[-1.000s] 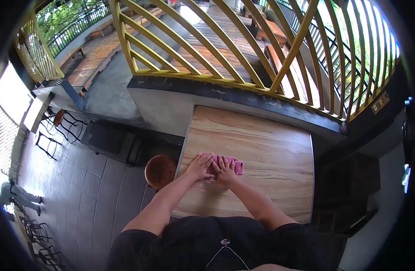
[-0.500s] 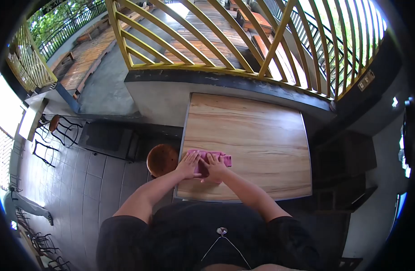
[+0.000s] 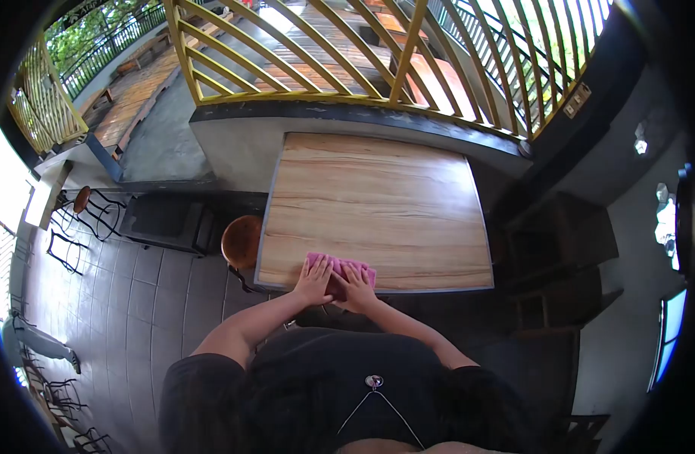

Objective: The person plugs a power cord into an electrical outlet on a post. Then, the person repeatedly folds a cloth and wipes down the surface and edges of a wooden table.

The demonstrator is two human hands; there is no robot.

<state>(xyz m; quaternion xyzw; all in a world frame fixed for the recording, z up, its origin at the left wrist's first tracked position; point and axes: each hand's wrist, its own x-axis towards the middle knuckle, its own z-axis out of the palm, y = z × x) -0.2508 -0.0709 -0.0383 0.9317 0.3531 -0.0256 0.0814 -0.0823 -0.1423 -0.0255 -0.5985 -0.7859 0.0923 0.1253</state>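
A folded pink cloth (image 3: 341,265) lies at the near edge of the wood-grain table (image 3: 374,216). My left hand (image 3: 315,280) rests on its left part, fingers stretched out flat and pointing away from me. On the right part lies my right hand (image 3: 353,289), its fingers also extended and spread over the fabric. The thumbs point inward and come close together near the table edge. Both palms hide much of the cloth's near side, so I cannot tell whether it hangs over the edge.
A round wooden stool (image 3: 242,242) stands close against the table's left side. Behind the table runs a low wall (image 3: 238,144) topped by a yellow slatted screen (image 3: 287,94). A dark bench-like piece (image 3: 166,221) is farther left. Another person's leg (image 3: 48,344) shows at far left.
Both hands and the cloth have come back toward me, to the table's near edge. The view has shifted, so the table sits farther left and higher, and more of the stool shows.
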